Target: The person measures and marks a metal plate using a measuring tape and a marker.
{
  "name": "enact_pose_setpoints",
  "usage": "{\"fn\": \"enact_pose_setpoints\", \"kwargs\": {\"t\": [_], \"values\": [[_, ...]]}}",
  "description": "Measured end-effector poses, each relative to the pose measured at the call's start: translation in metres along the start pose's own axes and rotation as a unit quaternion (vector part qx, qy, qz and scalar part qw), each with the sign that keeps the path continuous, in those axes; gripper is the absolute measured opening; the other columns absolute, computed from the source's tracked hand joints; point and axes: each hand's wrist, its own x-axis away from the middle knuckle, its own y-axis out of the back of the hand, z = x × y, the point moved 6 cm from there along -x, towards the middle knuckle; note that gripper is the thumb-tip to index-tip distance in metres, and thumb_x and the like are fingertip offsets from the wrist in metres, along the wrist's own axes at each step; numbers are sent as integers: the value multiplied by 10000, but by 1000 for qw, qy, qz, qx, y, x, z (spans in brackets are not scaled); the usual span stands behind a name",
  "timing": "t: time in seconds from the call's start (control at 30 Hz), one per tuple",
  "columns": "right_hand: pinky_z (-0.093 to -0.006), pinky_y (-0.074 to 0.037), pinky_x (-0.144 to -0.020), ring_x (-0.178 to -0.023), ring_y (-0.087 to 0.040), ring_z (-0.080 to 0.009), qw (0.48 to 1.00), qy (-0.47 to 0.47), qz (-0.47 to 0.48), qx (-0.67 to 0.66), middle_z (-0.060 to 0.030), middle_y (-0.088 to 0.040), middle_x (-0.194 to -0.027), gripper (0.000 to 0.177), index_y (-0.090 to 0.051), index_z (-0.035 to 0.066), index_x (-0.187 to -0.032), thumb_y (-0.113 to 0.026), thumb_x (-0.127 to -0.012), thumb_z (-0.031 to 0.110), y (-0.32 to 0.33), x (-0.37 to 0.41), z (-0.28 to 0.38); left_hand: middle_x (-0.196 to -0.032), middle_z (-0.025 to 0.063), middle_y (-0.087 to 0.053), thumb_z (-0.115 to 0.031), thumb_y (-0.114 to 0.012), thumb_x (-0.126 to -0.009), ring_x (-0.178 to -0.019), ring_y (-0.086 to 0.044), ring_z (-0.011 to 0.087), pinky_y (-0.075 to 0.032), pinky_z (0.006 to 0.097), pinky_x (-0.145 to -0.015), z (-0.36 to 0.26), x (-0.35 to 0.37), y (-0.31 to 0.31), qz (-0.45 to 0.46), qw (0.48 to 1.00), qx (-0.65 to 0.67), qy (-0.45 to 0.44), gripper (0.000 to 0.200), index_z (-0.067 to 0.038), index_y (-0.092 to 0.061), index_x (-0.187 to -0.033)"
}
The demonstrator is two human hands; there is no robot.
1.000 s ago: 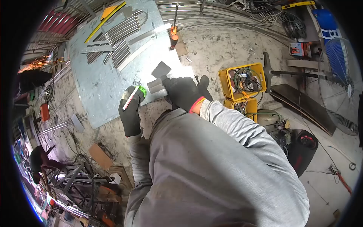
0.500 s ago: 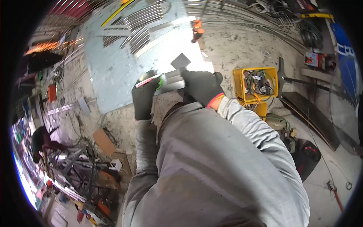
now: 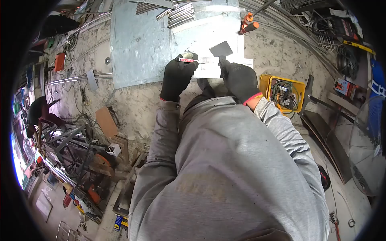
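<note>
My left hand, in a dark glove, has its fingers closed on a red and white marker at the near edge of the pale sheet. My right hand, also gloved, is to its right with the fingers bent together; what they grip is too dark and small to name. Just beyond the right fingertips lies a dark square plate on the brightly lit part of the sheet. Between the hands, glare hides much of the detail.
Metal bars lie at the sheet's far side. An orange-handled tool is at its far right corner. A yellow crate with cables stands right of my right hand. A fan is at far right, and metal frames at left.
The view has shifted, so the sheet and hands appear farther right. The hands are a little farther apart, and the grey metal piece between them no longer shows clearly.
</note>
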Motion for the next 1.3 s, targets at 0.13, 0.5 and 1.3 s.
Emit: {"fn": "enact_pose_setpoints", "kwargs": {"t": [0.13, 0.5, 1.3], "values": [[-489, -559, -709, -836, -735, -311, 1000, 3, 7, 2, -69, -754, -910, 293, -670, 230, -1291, -594, -1009, 244, -5, -1, -3, -793, 97, -682, -81, -726, -867, -714, -684, 287, -545, 407, -605, -5, -1, 0, -24, 999, 3, -45, 100, -92, -746, -964], [-491, -554, -692, -803, -734, -314, 1000, 11, -9, 4, -77, -751, -886, 253, -676, 229, -1253, -598, -1013, 244, -2, -1, -2, -902, 96, -735, -90, -727, -872, -785, -714, 278, -569, 400, -646, -5, -2, -3, -7, 998, -34, -44, 150, -96, -770, -1016], [-498, -567, -753, -882, -739, -318, 999, -8, 31, 12, -84, -759, -938, 196, -685, 221, -1186, -572, -1035, 274, -1, -4, -2, -912, 92, -755, -97, -718, -884, -784, -723, 279, -587, 388, -681, -4, 0, -4, 17, 1000, -24, -2, 141, -85, -775, -1013]]}}
